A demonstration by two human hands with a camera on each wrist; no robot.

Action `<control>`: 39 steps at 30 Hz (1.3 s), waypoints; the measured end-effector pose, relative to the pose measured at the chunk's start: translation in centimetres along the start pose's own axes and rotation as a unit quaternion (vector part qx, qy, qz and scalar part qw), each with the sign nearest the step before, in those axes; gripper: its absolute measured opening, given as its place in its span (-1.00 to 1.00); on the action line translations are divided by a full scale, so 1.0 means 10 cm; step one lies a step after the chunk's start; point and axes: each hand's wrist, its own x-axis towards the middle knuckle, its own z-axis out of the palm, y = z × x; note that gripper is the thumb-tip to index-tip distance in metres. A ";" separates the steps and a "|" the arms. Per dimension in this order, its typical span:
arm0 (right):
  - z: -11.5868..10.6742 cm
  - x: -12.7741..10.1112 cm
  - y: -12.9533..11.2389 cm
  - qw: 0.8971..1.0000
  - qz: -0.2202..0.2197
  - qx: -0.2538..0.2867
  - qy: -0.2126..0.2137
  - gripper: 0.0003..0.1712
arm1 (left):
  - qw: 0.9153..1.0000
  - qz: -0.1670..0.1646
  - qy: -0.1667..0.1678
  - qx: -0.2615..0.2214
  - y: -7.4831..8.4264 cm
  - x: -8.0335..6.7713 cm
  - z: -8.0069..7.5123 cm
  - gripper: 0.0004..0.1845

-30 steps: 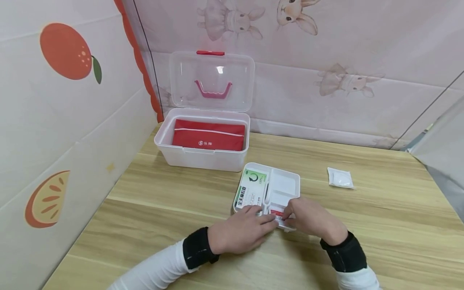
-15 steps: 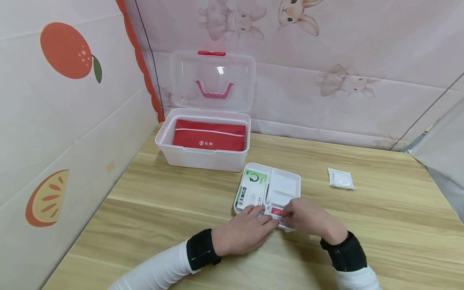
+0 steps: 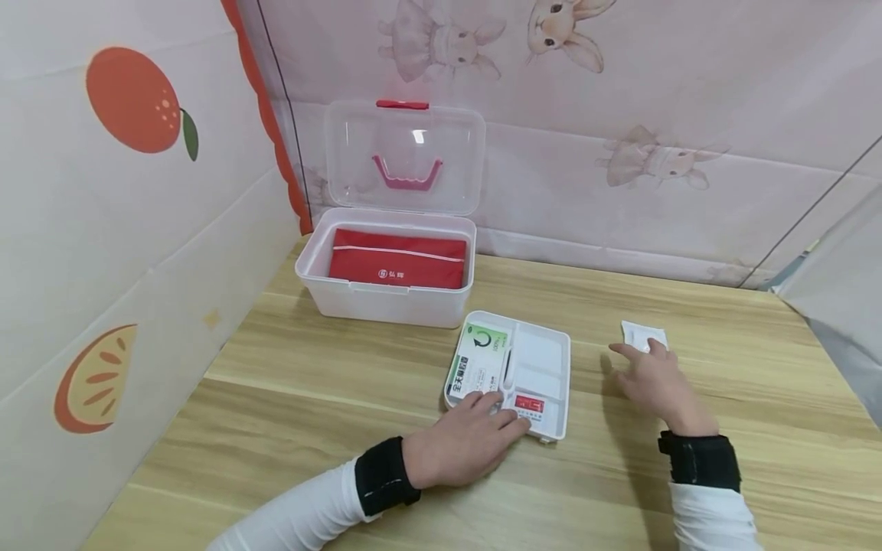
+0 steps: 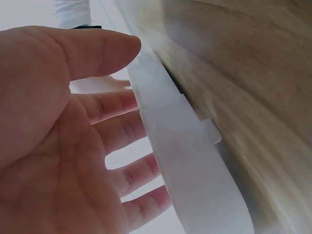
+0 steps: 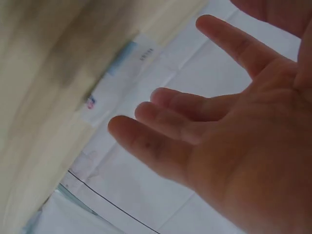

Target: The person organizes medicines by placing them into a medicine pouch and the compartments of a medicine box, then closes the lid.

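Note:
A white divided tray (image 3: 560, 360) lies in the middle of the wooden table. A green and white box (image 3: 479, 358) fills its left compartment. A small red and white packet (image 3: 530, 406) lies in the near right compartment. My left hand (image 3: 498, 417) rests with straight fingers on the tray's near edge. In the left wrist view the left hand (image 4: 122, 102) is open against the tray rim (image 4: 185, 165). My right hand (image 3: 637, 358) hovers open, fingers spread, just over a white sachet (image 3: 644, 334) to the right of the tray. The right wrist view shows that hand (image 5: 165, 112) holding nothing.
A clear storage box (image 3: 386, 302) stands at the back left with its lid (image 3: 403, 157) upright and a red pouch (image 3: 396, 259) inside. Fabric walls close off the left and back. A grey panel (image 3: 837, 298) borders the right.
My right hand has left the tray's near right compartment and moved right to the white sachet. The red and white packet now lies uncovered in the tray. My left hand stayed put.

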 end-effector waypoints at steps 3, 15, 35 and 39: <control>0.08 0.04 0.05 1.000 -0.005 -0.003 -0.029 -0.46 | 1.000 0.002 0.001 0.004 0.00 -0.01 -0.01 -0.55; 0.11 0.03 0.14 1.000 0.016 -0.014 0.012 -0.60 | 1.000 0.007 0.013 0.012 0.01 -0.02 -0.05 -0.54; -0.20 -0.11 -0.56 0.952 -0.145 0.113 0.246 -0.74 | 0.966 -0.073 0.222 -0.108 -0.26 -0.10 -0.42 -0.46; -0.26 -0.22 -0.83 0.925 -0.224 0.150 0.267 -0.55 | 0.938 -0.063 0.298 -0.165 -0.30 -0.10 -0.48 -0.45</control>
